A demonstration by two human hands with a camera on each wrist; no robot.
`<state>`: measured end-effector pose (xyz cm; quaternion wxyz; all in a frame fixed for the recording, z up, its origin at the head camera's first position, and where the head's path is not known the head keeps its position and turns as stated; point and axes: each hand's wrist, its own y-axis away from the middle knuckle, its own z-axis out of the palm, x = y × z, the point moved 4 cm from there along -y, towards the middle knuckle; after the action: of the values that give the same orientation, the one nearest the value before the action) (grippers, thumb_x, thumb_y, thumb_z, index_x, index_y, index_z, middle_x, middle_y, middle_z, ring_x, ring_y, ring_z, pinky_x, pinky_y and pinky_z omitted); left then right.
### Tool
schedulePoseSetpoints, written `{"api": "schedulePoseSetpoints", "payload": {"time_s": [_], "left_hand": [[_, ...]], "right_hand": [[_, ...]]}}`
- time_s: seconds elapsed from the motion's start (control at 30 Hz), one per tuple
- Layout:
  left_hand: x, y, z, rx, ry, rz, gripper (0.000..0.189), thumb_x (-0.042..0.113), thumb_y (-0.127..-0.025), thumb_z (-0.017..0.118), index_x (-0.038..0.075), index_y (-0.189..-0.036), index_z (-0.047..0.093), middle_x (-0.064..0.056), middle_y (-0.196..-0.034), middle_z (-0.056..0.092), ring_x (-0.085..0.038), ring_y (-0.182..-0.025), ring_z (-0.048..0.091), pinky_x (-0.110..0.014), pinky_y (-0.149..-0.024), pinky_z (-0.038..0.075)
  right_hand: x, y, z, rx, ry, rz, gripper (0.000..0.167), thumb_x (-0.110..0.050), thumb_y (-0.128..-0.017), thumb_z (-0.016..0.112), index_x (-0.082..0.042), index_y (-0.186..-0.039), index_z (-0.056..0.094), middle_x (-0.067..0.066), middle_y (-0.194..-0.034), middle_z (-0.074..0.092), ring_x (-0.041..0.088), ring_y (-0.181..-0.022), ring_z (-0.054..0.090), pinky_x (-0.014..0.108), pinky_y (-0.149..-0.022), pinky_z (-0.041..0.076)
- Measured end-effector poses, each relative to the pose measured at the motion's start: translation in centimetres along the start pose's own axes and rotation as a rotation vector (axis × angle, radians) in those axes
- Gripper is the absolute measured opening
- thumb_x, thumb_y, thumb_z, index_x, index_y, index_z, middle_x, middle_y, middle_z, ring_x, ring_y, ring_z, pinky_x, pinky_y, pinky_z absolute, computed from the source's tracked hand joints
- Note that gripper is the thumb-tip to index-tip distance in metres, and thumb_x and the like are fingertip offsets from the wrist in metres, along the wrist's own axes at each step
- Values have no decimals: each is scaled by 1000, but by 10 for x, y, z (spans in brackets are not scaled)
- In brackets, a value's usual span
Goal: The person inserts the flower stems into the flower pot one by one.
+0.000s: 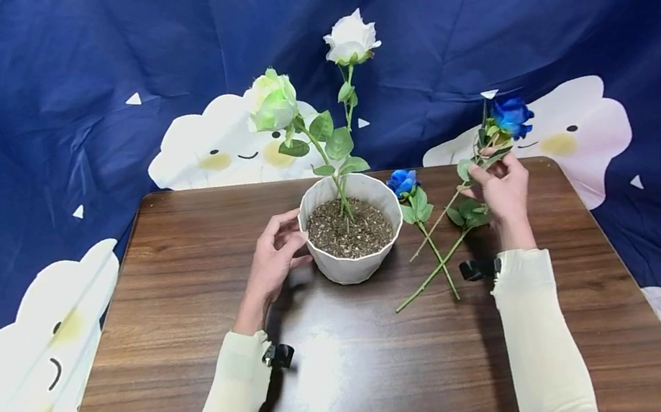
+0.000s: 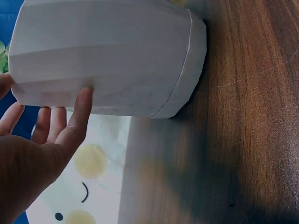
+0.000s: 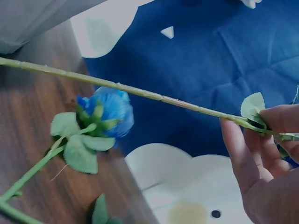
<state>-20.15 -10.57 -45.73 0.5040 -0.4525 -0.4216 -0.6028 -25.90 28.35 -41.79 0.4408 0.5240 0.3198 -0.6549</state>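
My right hand (image 1: 506, 187) pinches the stem of a blue rose (image 1: 511, 117) near its leaves, the bloom raised at the back right. In the right wrist view the thumb and fingertips meet on this green stem (image 3: 159, 97), which slants bare to the left. My left hand (image 1: 274, 259) touches the left side of a white faceted pot (image 1: 351, 269), fingertips and thumb spread against its wall (image 2: 103, 60). Soil (image 1: 351, 232) fills the pot. A green-white rose (image 1: 272, 101) stands in it, and a white rose (image 1: 351, 38) rises at the back.
Right of the pot, another blue rose (image 1: 403, 183) lies on the brown wooden table (image 1: 198, 279). A second lying stem (image 1: 431, 278) crosses it, its leaves (image 1: 469, 213) beside my right hand and its bloom hidden. Behind the table hangs a blue cloth (image 1: 158, 38) with clouds.
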Motion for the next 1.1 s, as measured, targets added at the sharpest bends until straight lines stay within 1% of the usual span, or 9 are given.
{"api": "schedulePoseSetpoints", "payload": {"time_s": [0.23,0.33,0.47,0.6,0.73,0.8,0.93,1.1], "left_hand": [[2,1,1,-3,-11,2,49,-1,-96,59,3,-144,50,-31,-133,50,-38,-113,55,-64,-90,56],[3,0,2,-5,-14,2,49,-1,-96,59,3,-144,50,-30,-133,50,-38,-113,55,-63,-89,57],[3,1,1,-4,-5,2,49,-1,-96,59,3,-144,50,-30,-133,50,-38,-113,55,-66,-90,55],[2,0,0,-4,-4,5,49,-1,-96,59,3,-144,50,-30,-133,50,-38,-113,55,-69,-91,53],[1,-1,-1,-7,-10,9,49,-1,-96,59,2,-144,49,-31,-134,50,-37,-113,56,-68,-91,53],[1,-2,-1,-7,-11,12,49,-1,-96,59,2,-144,49,-31,-134,50,-37,-112,56,-68,-91,53],[1,-2,-1,-3,-13,15,49,-1,-96,59,3,-143,50,-31,-133,50,-37,-113,56,-67,-89,54],[1,-1,-1,-3,-19,16,49,-1,-96,59,2,-143,50,-31,-132,50,-37,-113,56,-65,-89,56]], "right_hand": [[-24,5,8,26,-101,-75,31,18,-86,65,-5,-106,59,9,-102,58,16,-78,59,33,-52,62],[-38,7,14,24,-129,-143,32,20,-85,65,-4,-106,59,11,-99,57,17,-75,59,31,-49,61],[-59,13,25,-4,-160,-224,33,20,-84,66,-3,-107,59,12,-97,57,18,-73,61,29,-46,60],[-82,18,36,-33,-193,-277,33,18,-83,68,-3,-107,59,14,-98,58,19,-72,61,30,-46,60],[-104,23,45,-28,-227,-333,32,17,-81,71,-1,-105,61,16,-96,60,20,-68,61,31,-45,60],[-113,26,50,-32,-247,-356,33,17,-80,72,-1,-105,62,17,-95,60,21,-69,61,32,-46,60],[-121,29,61,-76,-253,-393,33,16,-79,74,0,-106,62,17,-93,57,22,-71,60,35,-49,62],[-118,32,74,-124,-214,-435,32,17,-80,71,0,-105,62,15,-90,56,22,-73,63,34,-52,62]]}}
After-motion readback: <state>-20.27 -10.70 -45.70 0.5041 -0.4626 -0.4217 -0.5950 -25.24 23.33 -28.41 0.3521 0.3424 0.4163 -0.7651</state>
